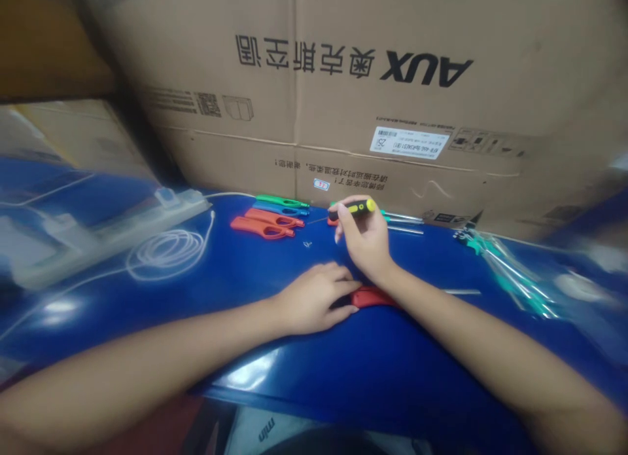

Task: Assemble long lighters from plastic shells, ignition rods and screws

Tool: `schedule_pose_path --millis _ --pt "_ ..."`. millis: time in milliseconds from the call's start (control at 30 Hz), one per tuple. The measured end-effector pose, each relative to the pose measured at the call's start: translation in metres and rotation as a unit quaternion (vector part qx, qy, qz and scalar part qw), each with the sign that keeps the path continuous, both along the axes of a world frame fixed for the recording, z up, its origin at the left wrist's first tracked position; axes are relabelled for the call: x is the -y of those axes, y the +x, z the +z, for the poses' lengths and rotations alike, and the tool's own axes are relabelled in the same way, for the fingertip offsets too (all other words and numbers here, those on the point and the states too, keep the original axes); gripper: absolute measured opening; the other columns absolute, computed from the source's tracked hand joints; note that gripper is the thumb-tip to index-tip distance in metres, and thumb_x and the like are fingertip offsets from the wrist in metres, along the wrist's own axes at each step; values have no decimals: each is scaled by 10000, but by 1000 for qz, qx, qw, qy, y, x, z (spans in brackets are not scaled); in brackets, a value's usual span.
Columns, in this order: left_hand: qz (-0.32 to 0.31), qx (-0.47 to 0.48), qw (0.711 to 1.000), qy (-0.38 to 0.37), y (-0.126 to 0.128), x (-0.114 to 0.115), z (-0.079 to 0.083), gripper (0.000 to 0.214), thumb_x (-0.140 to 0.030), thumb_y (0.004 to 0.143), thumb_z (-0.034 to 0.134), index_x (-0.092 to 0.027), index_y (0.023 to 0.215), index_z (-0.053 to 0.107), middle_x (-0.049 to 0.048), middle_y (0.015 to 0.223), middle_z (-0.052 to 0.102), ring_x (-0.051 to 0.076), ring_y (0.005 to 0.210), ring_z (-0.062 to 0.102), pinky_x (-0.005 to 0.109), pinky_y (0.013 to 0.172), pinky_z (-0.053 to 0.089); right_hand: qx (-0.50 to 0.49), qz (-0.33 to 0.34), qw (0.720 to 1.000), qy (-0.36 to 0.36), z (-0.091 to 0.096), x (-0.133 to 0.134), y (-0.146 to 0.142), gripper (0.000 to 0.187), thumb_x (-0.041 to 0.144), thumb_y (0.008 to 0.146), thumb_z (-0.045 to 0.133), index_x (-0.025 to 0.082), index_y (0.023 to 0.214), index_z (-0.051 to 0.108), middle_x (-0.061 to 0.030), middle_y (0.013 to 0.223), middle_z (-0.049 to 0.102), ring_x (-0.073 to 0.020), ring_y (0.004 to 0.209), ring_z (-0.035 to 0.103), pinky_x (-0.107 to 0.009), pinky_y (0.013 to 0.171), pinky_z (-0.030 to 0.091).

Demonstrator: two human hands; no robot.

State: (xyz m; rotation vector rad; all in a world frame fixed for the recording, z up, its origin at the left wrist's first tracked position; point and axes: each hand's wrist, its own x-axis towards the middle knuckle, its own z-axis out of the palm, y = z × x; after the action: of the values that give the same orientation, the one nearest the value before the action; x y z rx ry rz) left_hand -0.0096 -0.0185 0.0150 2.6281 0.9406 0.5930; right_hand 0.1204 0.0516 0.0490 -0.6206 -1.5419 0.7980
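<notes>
Red casing (369, 297) in my left grip (314, 299), screwdriver (362, 207) in my right grip (366, 242)
The casing lies on the desk (245, 272), its left end pinched, the rest running right of my left grip; I judge it light, stiff and slick, best held by its sides. Beyond, my right grip wraps the screwdriver, shaft pointing left.

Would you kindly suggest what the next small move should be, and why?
Perhaps lower the screwdriver toward the small pale pieces: the right hand grips it with its tip near them, while the left hand holds the red piece.
</notes>
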Motion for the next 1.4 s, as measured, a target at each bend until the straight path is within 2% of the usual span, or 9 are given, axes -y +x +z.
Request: schedule_pose_path --millis 100,200,400,867,1400 --pt "-10 20 1000 -2 -1 -2 -4 365 -307 945 615 -208 1294 652 108 1272 661 277 1190 599 440 1042 465 29 7 1000 -6 -21 3 2 212 456 955 596 252 968 539 37 695 580 -118 510 564 -288 516 520" --pt "-15 41 999 -6 -1 -4 -5 317 -291 929 632 -204 1230 685 109 1265 675 280 1199 605 452 1051 474 47 0 999 -6 -28 7 5 202 453 964 577 256 971 529 39 688 585 -129 529 592 -298 541 543" --pt "-26 58 998 1 -2 -5 -4 269 -267 912 652 -194 1162 716 111 1234 695 278 1175 623 452 1050 487 102 11 995 4 -24 11 4 177 419 959 589 248 945 547 23 713 611 -143 567 628 -314 581 566" --pt "-33 55 998 -9 -3 -7 -3 308 -252 903 669 -212 1206 707 94 1239 701 273 1195 616 441 1073 476 92 20 995 -24 -27 6 3 245 465 941 608 228 952 550 39 701 626 -125 569 652 -287 605 582" --pt "-38 45 998 -2 -4 -7 -2 314 -256 918 653 -175 1217 704 94 1259 699 275 1212 606 418 1090 461 85 25 996 -15 -25 6 4 206 421 945 609 223 950 555 40 699 618 -121 567 651 -283 604 576"
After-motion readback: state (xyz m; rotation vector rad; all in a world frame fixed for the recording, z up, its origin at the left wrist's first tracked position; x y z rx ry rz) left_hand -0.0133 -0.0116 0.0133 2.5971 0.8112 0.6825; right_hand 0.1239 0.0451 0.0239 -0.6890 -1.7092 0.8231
